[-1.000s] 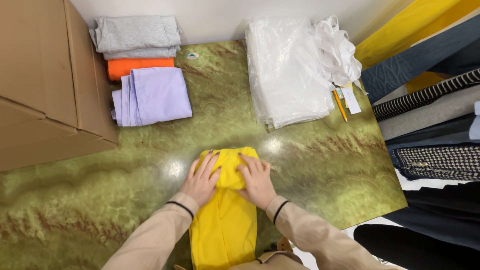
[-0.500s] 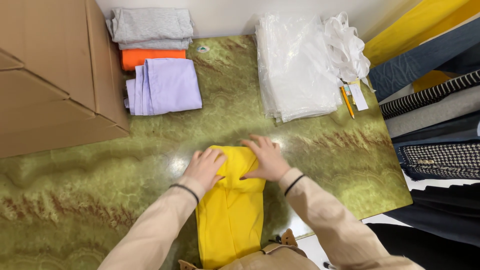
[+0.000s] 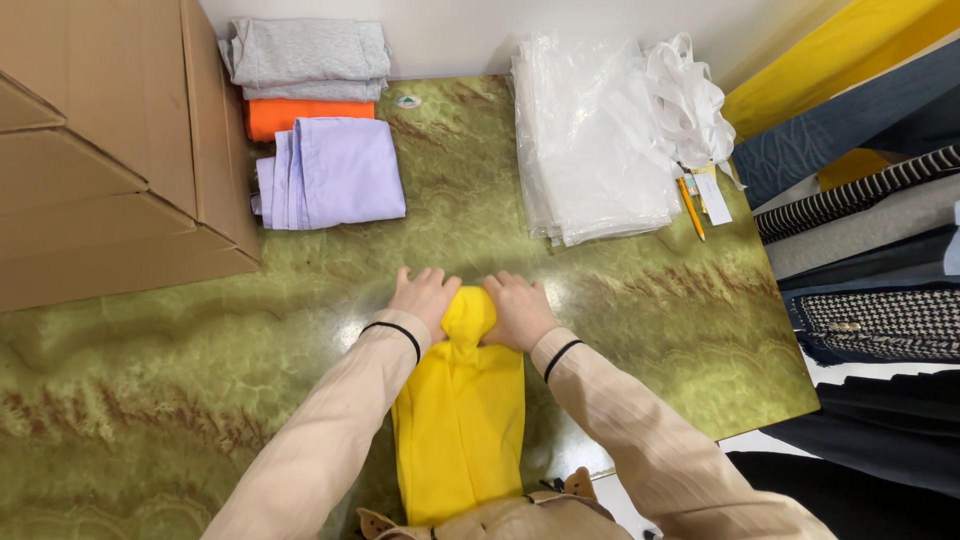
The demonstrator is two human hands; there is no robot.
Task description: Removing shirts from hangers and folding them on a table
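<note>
A yellow garment [image 3: 460, 420] lies lengthwise on the green marbled table [image 3: 200, 380], folded into a narrow strip that runs toward my body. Its far end is bunched into a roll between my hands. My left hand [image 3: 425, 297] presses the roll from the left, fingers curled on the fabric. My right hand [image 3: 515, 310] grips it from the right. A thin black band circles each wrist, and both arms are in beige sleeves.
Large cardboard boxes [image 3: 110, 150] fill the left. Folded lilac [image 3: 335, 170], orange [image 3: 305, 115] and grey [image 3: 305, 55] garments stack at the back. A pile of clear plastic bags [image 3: 595, 140] lies at the back right, a pencil [image 3: 690, 208] beside it. Dark fabrics [image 3: 870, 250] lie past the right edge.
My hands have come closer together at the garment's far end, which is now bunched tighter into a roll. The view has shifted slightly.
</note>
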